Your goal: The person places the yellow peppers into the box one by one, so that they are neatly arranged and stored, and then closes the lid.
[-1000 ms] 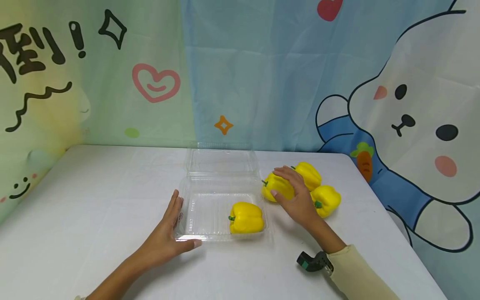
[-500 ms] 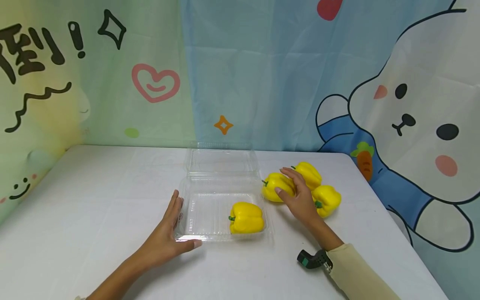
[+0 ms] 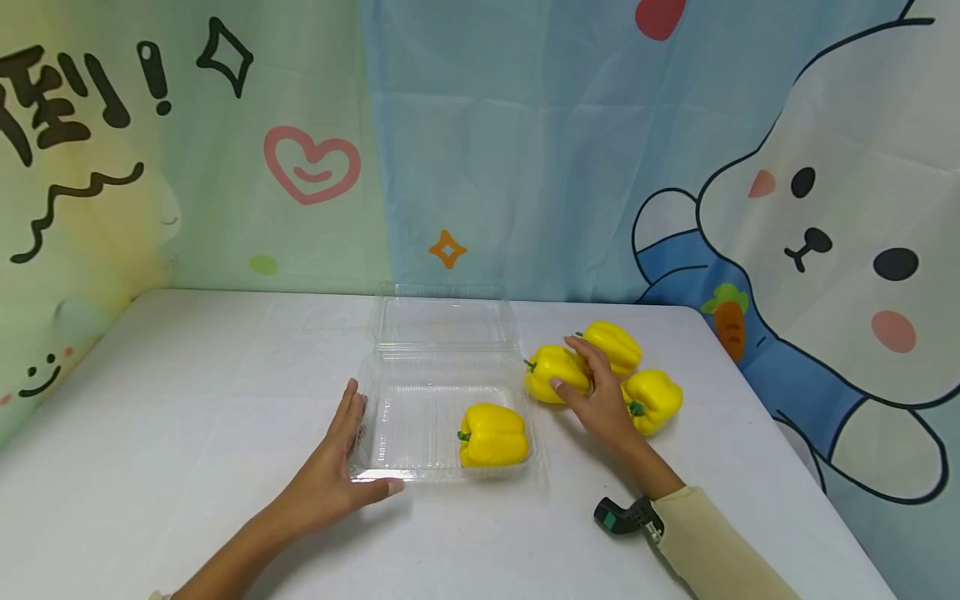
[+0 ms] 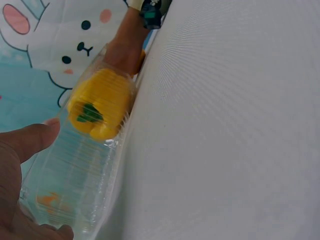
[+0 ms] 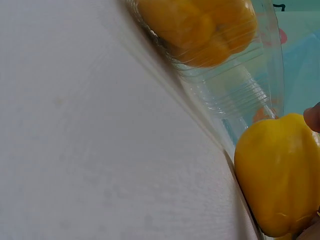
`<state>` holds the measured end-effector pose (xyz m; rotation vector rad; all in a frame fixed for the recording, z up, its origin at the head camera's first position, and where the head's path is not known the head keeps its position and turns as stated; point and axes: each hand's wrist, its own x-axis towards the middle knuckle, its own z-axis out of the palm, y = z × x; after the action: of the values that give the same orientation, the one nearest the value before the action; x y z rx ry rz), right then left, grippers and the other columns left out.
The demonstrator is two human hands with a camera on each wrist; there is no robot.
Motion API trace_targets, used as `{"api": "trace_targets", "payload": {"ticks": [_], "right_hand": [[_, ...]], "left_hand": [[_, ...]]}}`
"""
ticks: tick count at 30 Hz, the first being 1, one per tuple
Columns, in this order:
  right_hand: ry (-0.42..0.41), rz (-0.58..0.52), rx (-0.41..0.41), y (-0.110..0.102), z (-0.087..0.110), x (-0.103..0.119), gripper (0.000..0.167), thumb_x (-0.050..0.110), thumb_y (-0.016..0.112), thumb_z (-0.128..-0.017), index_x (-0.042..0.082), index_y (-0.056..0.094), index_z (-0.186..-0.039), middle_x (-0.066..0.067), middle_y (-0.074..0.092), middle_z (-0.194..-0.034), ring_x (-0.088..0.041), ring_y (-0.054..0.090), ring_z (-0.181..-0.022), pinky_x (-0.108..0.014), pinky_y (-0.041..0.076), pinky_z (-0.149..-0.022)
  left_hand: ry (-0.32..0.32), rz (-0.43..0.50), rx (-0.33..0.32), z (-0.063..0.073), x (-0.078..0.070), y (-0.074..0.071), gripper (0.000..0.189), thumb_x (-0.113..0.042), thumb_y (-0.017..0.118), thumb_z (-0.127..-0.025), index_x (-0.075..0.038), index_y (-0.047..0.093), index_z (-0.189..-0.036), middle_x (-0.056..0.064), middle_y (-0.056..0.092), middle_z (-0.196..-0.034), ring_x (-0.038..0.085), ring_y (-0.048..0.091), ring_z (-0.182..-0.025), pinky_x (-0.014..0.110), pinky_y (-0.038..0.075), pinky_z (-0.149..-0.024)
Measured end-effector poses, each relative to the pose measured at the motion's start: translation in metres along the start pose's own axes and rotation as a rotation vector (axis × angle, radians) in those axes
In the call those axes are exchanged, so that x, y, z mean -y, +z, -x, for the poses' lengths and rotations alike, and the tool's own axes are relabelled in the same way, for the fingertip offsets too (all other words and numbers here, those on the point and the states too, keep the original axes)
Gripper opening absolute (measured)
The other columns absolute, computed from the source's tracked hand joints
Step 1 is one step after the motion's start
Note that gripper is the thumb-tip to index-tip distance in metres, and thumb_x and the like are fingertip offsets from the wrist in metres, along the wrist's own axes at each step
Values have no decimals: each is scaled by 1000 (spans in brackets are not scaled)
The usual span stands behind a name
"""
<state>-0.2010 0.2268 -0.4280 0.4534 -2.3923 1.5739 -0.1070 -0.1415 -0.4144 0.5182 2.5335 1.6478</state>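
A clear plastic clamshell container [image 3: 412,425] lies with its lid folded back on the white table. One yellow bell pepper [image 3: 493,436] sits at the right of its base, stem to the left. My left hand [image 3: 330,479] rests against the container's front left corner, fingers straight along the side and thumb at the front edge. Just right of the container, my right hand [image 3: 603,404] grips another yellow bell pepper [image 3: 551,375], thumb in front and fingers behind. In the right wrist view this pepper [image 5: 277,175] shows thumb and fingertips at its right side.
Two more yellow bell peppers stand close by my right hand, one behind [image 3: 613,346] and one to its right [image 3: 655,402]. The lid [image 3: 450,323] extends toward the printed backdrop [image 3: 480,150]. A black wrist device [image 3: 626,517] sits by my right sleeve.
My right hand has shifted slightly right and closed around the nearest pepper. The pepper behind it has moved a little back and left. My left hand and the container have stayed in place.
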Motion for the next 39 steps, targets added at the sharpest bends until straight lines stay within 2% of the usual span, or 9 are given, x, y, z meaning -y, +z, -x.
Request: {"api": "trace_targets", "payload": {"ticks": [5, 8, 12, 17, 23, 30, 35, 39], "right_hand": [[51, -22, 21, 0, 0, -3, 65, 2, 65, -92, 1, 32, -148, -18, 34, -150, -31, 31, -138, -48, 19, -114], [96, 36, 43, 0, 1, -3, 68, 8, 65, -94, 4, 29, -151, -18, 35, -151, -30, 30, -139, -49, 19, -115], [124, 130, 60, -1, 1, -3, 65, 17, 65, -95, 5, 33, -151, -16, 36, -149, -31, 33, -136, -50, 22, -113], [120, 193, 54, -1, 0, -4, 65, 21, 67, -94, 4, 37, -149, -17, 39, -145, -32, 37, -133, -50, 26, -112], [115, 216, 55, 0, 0, -4, 67, 22, 68, -93, 3, 37, -149, -17, 39, -144, -32, 38, -133, -49, 28, -111], [123, 228, 83, -1, 0, -2, 67, 25, 66, -95, 5, 34, -151, -15, 36, -147, -30, 35, -134, -48, 27, -112], [139, 219, 89, -2, 0, -1, 68, 28, 65, -96, 6, 33, -151, -14, 34, -148, -30, 34, -136, -48, 26, -112], [141, 223, 89, -3, 0, -2, 67, 28, 64, -96, 6, 33, -151, -14, 34, -148, -30, 34, -135, -48, 26, -112]], "left_hand": [[-2, -12, 1, 0, 0, 0, 122, -35, 86, -74, -2, 0, -155, -4, -14, -160, 30, 7, -146, 13, 15, -105], [-6, -15, 1, 0, -1, 0, 122, -35, 86, -74, -2, 0, -155, -4, -14, -160, 30, 7, -146, 17, 16, -106], [-8, -15, 1, 0, -1, -1, 123, -35, 86, -74, -3, 0, -155, -3, -13, -161, 30, 9, -146, 20, 17, -107], [-8, -7, -2, 0, -1, -1, 123, -35, 86, -74, -3, -1, -155, -1, -12, -161, 30, 9, -146, 13, 16, -105], [-4, -4, -2, 0, 1, -2, 123, -35, 86, -74, -4, -1, -155, 0, -11, -162, 29, 9, -146, 8, 15, -103], [12, 5, -4, 0, 2, -1, 125, -35, 86, -74, -8, -4, -156, 1, -10, -162, 29, 10, -146, 10, 17, -103], [18, 6, -1, -1, 3, 0, 124, -35, 86, -74, -6, -3, -156, 0, -12, -162, 29, 8, -146, 9, 17, -103], [13, 7, 2, -1, 3, 0, 124, -34, 86, -74, -7, -3, -156, 0, -12, -161, 28, 8, -146, 14, 17, -106]]}}
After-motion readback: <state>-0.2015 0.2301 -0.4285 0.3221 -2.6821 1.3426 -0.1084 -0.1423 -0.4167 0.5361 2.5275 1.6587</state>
